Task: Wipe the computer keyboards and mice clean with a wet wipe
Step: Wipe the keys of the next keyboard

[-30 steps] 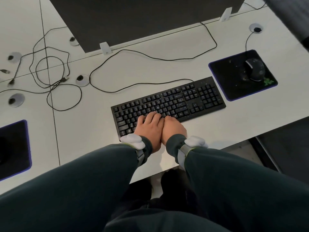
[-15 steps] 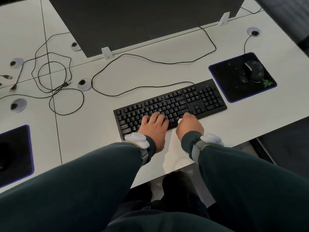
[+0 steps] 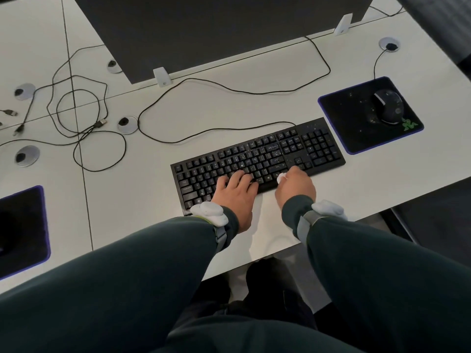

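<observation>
A black keyboard (image 3: 293,149) lies slanted on the white desk (image 3: 229,110), its keys speckled with dust. My left hand (image 3: 235,191) rests flat on its lower left keys with fingers spread. My right hand (image 3: 295,186) presses a bunched white wet wipe (image 3: 280,177) onto the keyboard's front edge near the middle; only a corner of the wipe shows under the fingers. A black mouse (image 3: 388,107) sits on a dusty black mouse pad (image 3: 356,118) with a purple border, to the right of the keyboard.
A dark partition panel (image 3: 216,29) stands behind the keyboard. Loose black cables (image 3: 76,110) coil at the left among round cable grommets (image 3: 127,124). A second mouse pad (image 3: 23,230) lies at the left edge. The desk's front edge runs just below my wrists.
My right hand has slid rightward along the keyboard's front edge, away from my left hand, and the wipe now shows. My left hand has stayed on the lower left keys.
</observation>
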